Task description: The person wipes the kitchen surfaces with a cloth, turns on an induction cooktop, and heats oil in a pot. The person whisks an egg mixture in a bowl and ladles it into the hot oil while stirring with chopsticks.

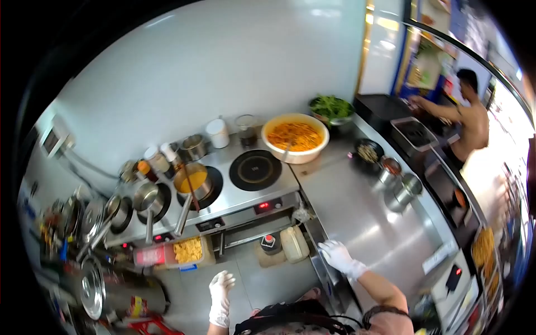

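Counter (pixel 363 218), left hand (pixel 221 286) half-curled, right hand (pixel 338 258) unclenched

Stove (pixel 231 201) sits left of tabletop (pixel 349 195), three saucepans (pixel 148 196) in a row on stove, basin (pixel 301 159) at back where they meet, greens bowl (pixel 341 121) right of basin, cups (pixel 409 185) on tabletop's right, right hand (pixel 338 257) at its left edge.

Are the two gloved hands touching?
Apart. The head view shows a wide gap, with grey floor visible between the left hand and the right hand.
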A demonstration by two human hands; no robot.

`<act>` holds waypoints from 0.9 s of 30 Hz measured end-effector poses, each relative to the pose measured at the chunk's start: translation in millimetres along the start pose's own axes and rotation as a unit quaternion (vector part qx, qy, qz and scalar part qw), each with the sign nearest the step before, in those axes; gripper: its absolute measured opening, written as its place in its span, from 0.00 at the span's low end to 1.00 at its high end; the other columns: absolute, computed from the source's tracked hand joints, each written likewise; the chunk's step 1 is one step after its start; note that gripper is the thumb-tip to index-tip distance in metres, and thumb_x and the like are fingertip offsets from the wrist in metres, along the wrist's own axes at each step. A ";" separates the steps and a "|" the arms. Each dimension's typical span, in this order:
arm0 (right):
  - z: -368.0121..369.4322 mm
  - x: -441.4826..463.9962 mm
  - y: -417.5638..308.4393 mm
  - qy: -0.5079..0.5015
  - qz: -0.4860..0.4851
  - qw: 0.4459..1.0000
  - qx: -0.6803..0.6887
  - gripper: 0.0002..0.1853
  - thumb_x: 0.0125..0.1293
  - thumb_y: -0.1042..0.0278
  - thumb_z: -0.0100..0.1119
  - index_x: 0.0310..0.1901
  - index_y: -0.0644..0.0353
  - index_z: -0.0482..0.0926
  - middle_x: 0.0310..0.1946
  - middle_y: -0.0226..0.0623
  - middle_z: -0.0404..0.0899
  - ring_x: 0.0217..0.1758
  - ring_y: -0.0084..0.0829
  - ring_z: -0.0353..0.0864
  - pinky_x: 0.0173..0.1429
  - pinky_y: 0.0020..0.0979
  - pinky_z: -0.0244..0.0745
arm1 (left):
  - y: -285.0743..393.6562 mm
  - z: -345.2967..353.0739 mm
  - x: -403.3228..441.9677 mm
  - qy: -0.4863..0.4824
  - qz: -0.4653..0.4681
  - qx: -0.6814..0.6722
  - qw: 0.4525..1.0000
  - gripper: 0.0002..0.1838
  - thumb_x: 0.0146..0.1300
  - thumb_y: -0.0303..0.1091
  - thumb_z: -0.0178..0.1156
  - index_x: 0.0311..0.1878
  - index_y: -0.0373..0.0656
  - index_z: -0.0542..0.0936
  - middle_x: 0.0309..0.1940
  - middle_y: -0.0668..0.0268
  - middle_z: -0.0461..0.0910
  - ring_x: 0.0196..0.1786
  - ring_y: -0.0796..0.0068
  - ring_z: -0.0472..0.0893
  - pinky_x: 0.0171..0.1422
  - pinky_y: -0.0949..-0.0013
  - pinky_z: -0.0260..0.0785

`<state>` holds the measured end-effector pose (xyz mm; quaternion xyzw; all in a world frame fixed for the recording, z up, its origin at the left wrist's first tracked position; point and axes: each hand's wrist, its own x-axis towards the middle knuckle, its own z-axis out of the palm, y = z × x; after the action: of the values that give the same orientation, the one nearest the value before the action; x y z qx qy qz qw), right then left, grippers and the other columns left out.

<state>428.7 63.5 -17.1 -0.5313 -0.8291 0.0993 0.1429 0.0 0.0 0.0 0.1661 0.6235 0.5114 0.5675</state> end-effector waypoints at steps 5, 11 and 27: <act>21.0 60.5 -60.6 0.027 -0.120 0.985 -0.124 0.09 0.58 0.67 0.51 0.37 0.59 0.79 0.32 0.38 0.80 0.42 0.36 0.79 0.53 0.36 0.72 | 15.5 -86.8 29.5 0.018 0.026 -0.010 0.999 0.14 0.69 0.38 0.52 0.48 0.37 0.75 0.35 0.59 0.81 0.33 0.69 0.80 0.38 0.70 0.72; 18.2 131.8 -137.3 0.036 -0.126 0.978 -0.161 0.15 0.61 0.65 0.51 0.46 0.60 0.79 0.38 0.40 0.79 0.45 0.37 0.77 0.53 0.38 0.71 | 45.9 -188.4 15.2 0.045 0.050 -0.048 0.997 0.13 0.70 0.38 0.50 0.47 0.39 0.76 0.36 0.60 0.80 0.33 0.70 0.79 0.40 0.69 0.71; -244.1 297.9 -352.1 0.403 -0.360 0.830 -0.136 0.14 0.55 0.77 0.54 0.44 0.62 0.78 0.38 0.44 0.78 0.46 0.48 0.77 0.54 0.43 0.72 | 51.7 -294.8 -42.2 0.189 0.144 -0.230 0.944 0.12 0.70 0.35 0.49 0.45 0.37 0.76 0.33 0.59 0.81 0.30 0.71 0.82 0.33 0.73 0.74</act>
<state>94.5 191.2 362.8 -0.2022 -0.8355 -0.2961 0.4164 -265.3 -143.8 16.1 0.0199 0.5541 0.7392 0.3823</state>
